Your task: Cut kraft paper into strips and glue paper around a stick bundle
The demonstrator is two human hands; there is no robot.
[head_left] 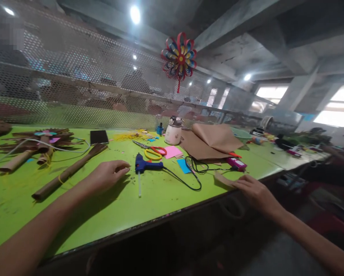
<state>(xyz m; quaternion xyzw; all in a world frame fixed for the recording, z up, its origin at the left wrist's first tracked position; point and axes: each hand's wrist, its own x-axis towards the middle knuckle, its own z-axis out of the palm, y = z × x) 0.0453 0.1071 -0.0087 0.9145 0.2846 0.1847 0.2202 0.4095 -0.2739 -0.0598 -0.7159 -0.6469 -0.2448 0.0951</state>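
My left hand (107,175) hovers over the green table, just left of a blue hot glue gun (148,165). Its fingers curl loosely, a gap shows between them and the thumb, and I see nothing held. A clear glue stick (139,186) juts down from the gun. At the table's front edge, my right hand (254,191) pinches a small piece of brown paper (224,180). Behind the gun lie scissors (153,152) with red and yellow handles, pink paper (173,151) and blue paper (183,166).
A rolled brown paper tube (69,172), a phone (99,137) and a spiky brown paper craft (42,140) lie left. Farther back are a bottle (173,132) and brown paper sheets (210,143). The gun's black cord (183,185) loops toward a purple box (237,163). Perforated metal screening (102,88) backs the table.
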